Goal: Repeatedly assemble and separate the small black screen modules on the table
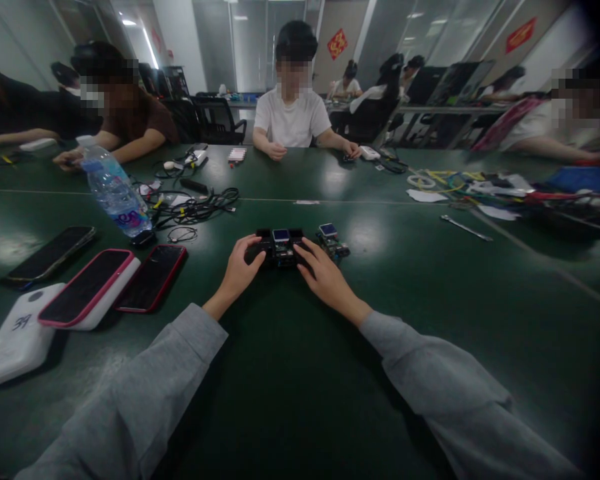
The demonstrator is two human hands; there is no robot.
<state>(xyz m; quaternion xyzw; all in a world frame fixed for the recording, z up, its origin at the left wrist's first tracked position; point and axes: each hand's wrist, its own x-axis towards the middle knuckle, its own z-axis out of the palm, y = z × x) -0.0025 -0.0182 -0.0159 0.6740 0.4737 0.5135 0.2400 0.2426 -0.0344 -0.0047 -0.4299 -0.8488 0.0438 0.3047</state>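
Note:
In front of me on the dark green table lies a black device with a small screen and circuit board (pixel 282 239) at its middle. My left hand (pixel 241 265) is wrapped round its black left end, thumb on the near side and fingers over the top. On its right end rest the bent fingers of my right hand (pixel 321 275), gripping it from the other side. Just beyond my right fingers sits a loose circuit board with a small screen (pixel 334 241), touched by neither hand.
At left stand a tilted water bottle (pixel 116 190), a black phone (pixel 50 255), a red-edged phone (pixel 153 279) and a white power bank (pixel 23 333). Tangled black cables (pixel 195 205) lie behind them. A wrench (pixel 466 228) lies at right. A person (pixel 293 113) sits opposite.

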